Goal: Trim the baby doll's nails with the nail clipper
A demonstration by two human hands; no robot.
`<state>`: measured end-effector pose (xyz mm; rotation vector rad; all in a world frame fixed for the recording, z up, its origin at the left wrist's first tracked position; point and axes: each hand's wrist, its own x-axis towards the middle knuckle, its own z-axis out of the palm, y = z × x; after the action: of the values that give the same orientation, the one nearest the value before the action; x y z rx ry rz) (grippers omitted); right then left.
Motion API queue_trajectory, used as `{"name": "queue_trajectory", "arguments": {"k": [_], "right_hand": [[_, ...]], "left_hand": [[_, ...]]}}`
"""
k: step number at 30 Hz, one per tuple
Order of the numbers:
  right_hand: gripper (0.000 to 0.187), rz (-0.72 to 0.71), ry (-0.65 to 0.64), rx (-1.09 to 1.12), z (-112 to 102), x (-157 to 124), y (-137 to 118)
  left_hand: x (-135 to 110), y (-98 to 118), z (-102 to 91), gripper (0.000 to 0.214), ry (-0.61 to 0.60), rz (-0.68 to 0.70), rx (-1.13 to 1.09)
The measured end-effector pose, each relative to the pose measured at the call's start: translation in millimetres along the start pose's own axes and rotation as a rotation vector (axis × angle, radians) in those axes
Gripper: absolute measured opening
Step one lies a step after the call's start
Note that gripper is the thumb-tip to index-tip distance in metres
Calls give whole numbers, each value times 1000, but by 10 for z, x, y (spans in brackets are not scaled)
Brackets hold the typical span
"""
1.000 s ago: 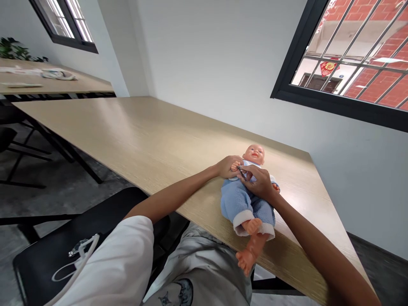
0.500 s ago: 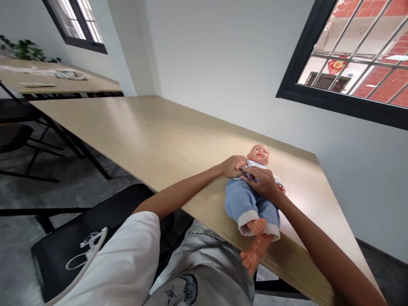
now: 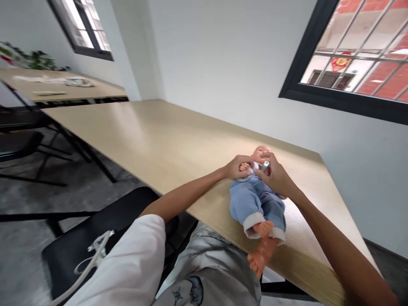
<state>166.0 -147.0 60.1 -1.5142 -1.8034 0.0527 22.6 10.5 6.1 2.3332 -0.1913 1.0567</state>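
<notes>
One vinyl baby doll (image 3: pixel 256 204), face up, blue fleece trousers (image 3: pixel 245 202)

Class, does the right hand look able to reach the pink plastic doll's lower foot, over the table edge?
Probably yes: nothing but the blue fleece trousers lies between the right hand and the foot, though it grips a metal clipper.

Bright daylight through window (image 3: pixel 347 55) (mild glare), edges bent, slight blur.

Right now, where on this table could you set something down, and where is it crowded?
Bare tabletop stretches beyond the left forearm, up to the wall. The doll's chest is crowded, between the left hand and right hand.
</notes>
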Motion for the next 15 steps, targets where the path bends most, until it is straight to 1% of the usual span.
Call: {"name": "queue_trajectory", "arguments": {"k": [2, 4, 6, 8, 9, 11, 12, 13, 14, 15], "right_hand": [[43, 30, -166, -124, -113, 7, 50], [45, 37, -309, -245, -173, -9, 104], [47, 34, -394, -329, -196, -25, 134], [48, 24, -390, -385, -224, -28, 109], [47, 13, -357, -405, -254, -26, 70], [42, -40, -255, -418, -355, -20, -67], [36, -73, -209, -397, -423, -21, -159], [25, -107, -187, -350, -495, -26, -261], [13, -154, -212, -272, -564, -38, -364], [11, -215, -276, -160, -623, -61, -459]], "left_hand": [[10, 1, 0, 57, 42, 14, -25], [8, 10, -14, 57, 48, 15, -16], [13, 37, -44, 58, 43, 31, 9], [57, 97, -81, 58, 62, 59, 38], [103, 146, -98, 56, 87, 66, 48], [253, 304, -115, 46, 186, 32, 49], [350, 419, -114, 41, 239, 0, 27], [452, 560, -107, 37, 273, -31, -23], [552, 727, -96, 34, 269, -58, -96], [641, 914, -82, 30, 237, -66, -170]]}}
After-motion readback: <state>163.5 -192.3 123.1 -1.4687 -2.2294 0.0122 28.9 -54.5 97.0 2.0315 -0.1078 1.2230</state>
